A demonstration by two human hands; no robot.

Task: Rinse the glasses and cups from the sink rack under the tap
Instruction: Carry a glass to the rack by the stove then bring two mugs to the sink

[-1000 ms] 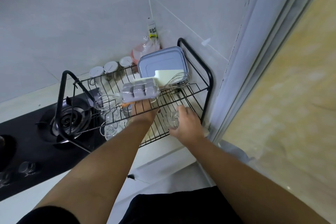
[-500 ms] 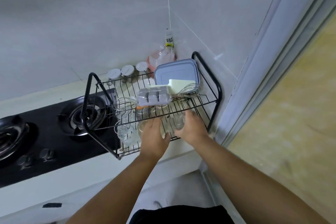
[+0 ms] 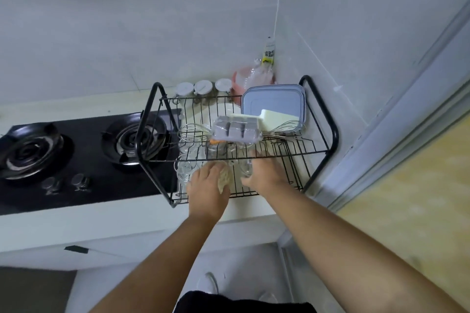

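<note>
A black two-tier wire rack (image 3: 328, 119) stands on the white counter in the corner. Several clear glasses (image 3: 187, 170) sit on its lower tier. My left hand (image 3: 207, 189) reaches into the lower tier and grips a clear glass (image 3: 223, 178) at the front. My right hand (image 3: 264, 173) is beside it, fingers wrapped round another clear glass (image 3: 245, 169). Both hands are partly under the upper tier's wires. No tap or sink is in view.
On the upper tier lie a grey ice tray (image 3: 236, 131), two whisks (image 3: 193, 132), a white board (image 3: 278, 118) and a blue-grey lidded box (image 3: 273, 101). Three jars (image 3: 203, 87) stand behind. A black gas hob (image 3: 84, 152) lies left; a door frame (image 3: 396, 119) right.
My left hand came down from the upper tier to the lower tier and now grips a glass. The right hand stayed on its glass. The view shifted, showing more hob.
</note>
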